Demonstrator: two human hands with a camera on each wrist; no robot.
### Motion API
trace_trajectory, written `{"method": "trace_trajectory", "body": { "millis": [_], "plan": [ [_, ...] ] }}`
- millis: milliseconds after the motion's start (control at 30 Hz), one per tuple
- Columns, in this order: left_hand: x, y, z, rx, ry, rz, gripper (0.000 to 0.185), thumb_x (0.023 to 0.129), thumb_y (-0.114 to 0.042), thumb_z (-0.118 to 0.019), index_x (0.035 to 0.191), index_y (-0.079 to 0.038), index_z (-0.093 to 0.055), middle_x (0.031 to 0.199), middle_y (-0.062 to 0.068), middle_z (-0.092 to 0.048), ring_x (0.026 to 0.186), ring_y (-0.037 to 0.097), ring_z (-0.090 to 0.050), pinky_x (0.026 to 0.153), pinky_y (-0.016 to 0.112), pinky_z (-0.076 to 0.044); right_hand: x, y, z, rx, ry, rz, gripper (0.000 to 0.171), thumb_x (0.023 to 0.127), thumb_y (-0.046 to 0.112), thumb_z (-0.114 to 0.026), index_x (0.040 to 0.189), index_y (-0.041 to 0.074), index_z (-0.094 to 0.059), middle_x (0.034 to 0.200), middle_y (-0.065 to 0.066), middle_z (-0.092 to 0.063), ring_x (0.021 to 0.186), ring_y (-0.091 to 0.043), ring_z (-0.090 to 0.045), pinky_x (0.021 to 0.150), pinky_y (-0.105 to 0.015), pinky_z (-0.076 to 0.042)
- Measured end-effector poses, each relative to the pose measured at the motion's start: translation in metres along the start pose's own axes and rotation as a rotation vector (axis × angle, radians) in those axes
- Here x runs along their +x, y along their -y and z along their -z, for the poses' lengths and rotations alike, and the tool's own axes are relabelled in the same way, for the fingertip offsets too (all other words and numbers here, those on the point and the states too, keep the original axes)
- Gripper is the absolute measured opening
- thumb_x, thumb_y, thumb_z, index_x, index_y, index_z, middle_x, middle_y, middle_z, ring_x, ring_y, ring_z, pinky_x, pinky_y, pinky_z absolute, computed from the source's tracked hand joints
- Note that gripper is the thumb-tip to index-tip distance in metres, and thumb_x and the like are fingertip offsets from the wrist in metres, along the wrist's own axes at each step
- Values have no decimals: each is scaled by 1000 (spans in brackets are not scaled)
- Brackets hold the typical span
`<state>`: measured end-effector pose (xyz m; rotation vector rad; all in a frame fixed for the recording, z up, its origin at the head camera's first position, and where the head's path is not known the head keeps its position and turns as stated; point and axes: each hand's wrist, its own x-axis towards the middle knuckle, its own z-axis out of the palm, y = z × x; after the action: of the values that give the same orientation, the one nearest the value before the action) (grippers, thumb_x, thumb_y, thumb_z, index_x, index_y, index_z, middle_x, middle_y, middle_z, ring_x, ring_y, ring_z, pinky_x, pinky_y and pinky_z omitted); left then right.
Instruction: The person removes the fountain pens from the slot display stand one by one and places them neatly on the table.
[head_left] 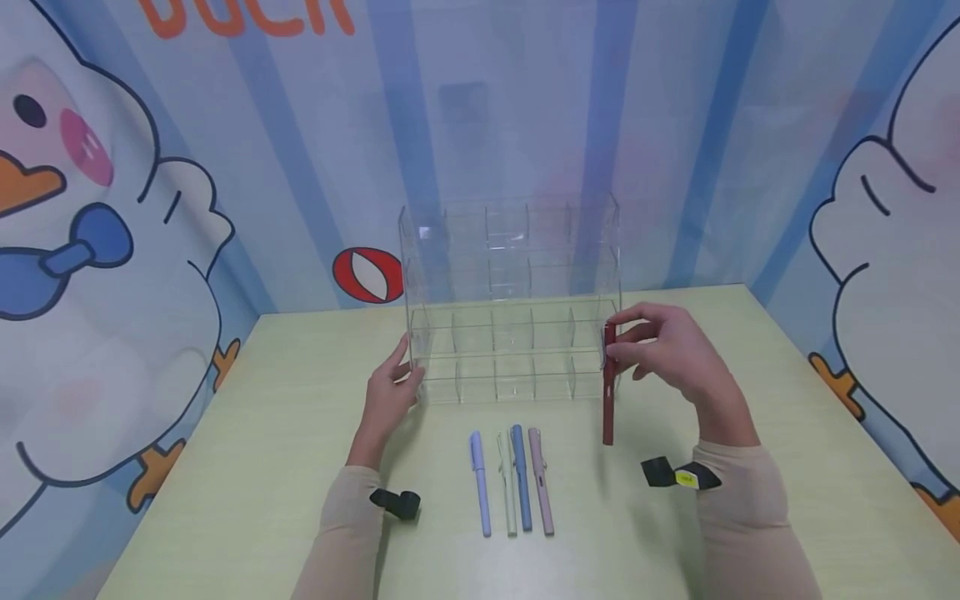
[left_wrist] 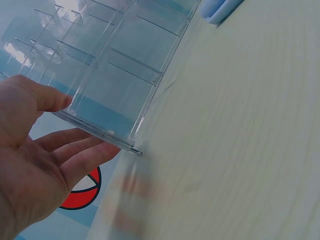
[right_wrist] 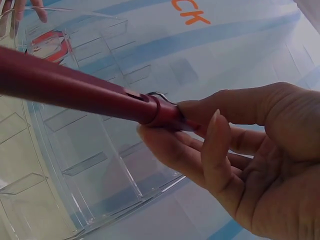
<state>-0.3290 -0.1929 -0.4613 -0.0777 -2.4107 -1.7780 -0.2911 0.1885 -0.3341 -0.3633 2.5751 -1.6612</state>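
Note:
A clear acrylic organizer [head_left: 513,333] with tiered rows of compartments stands on the table. My left hand [head_left: 388,400] holds its left side wall; the left wrist view shows the thumb inside the edge and the fingers [left_wrist: 85,155] outside. My right hand [head_left: 667,350] pinches a dark red pen [head_left: 608,392] near its clip end, thumb against fingers. The pen hangs nearly upright in front of the organizer's right end, its lower end above the table. In the right wrist view the red pen [right_wrist: 75,90] points left, past the organizer's compartments.
In front of the organizer several pens lie side by side: a lavender pen [head_left: 481,483], a pale green pen [head_left: 507,487], a blue pen [head_left: 521,479] and a mauve pen [head_left: 542,483]. A cartoon-printed backdrop [head_left: 510,125] rises behind the table [head_left: 300,467].

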Motion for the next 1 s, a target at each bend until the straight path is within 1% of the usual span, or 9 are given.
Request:
{"method": "trace_trajectory", "body": {
  "millis": [167,300,433,600,767,1000],
  "plan": [
    [0,1,0,12,1,-6,57,91,-26,-54,134,-51,-28,131,11,-45,105,23,-55,74,42,-51,1,-4,0,28,121,-67,33,81,12,-67,110,2,-55,88,-16,-66,73,-31,-64,62,-42,-52],
    [0,1,1,11,3,-10,58,91,-23,-54,135,-50,-28,132,11,-45,105,23,-55,74,41,-51,3,-8,0,52,219,-135,35,81,11,-66,112,0,-53,91,-18,-65,76,-31,-64,64,-43,-52],
    [0,2,1,5,3,-8,58,91,-22,-54,135,-49,-28,130,13,-46,105,23,-55,73,41,-51,7,-15,-1,77,296,-180,36,80,8,-67,111,-3,-52,93,-19,-64,79,-32,-64,64,-43,-52],
    [0,1,1,-8,8,3,56,91,-25,-55,135,-50,-29,130,14,-46,106,24,-54,73,44,-50,14,-25,-5,111,333,-215,38,80,4,-67,113,-6,-50,92,-20,-64,79,-33,-63,64,-43,-52],
    [1,0,1,-6,11,9,55,90,-31,-55,134,-51,-29,131,10,-45,108,23,-52,74,43,-50,20,-35,-12,106,353,-238,39,78,2,-68,111,-8,-51,89,-20,-63,74,-33,-64,64,-42,-53],
    [1,2,0,-6,3,8,55,89,-32,-56,134,-51,-30,128,12,-48,106,22,-54,73,43,-51,22,-39,-23,108,428,-258,36,77,-2,-67,108,-11,-50,85,-22,-64,70,-34,-64,64,-43,-53]
  ]
}}
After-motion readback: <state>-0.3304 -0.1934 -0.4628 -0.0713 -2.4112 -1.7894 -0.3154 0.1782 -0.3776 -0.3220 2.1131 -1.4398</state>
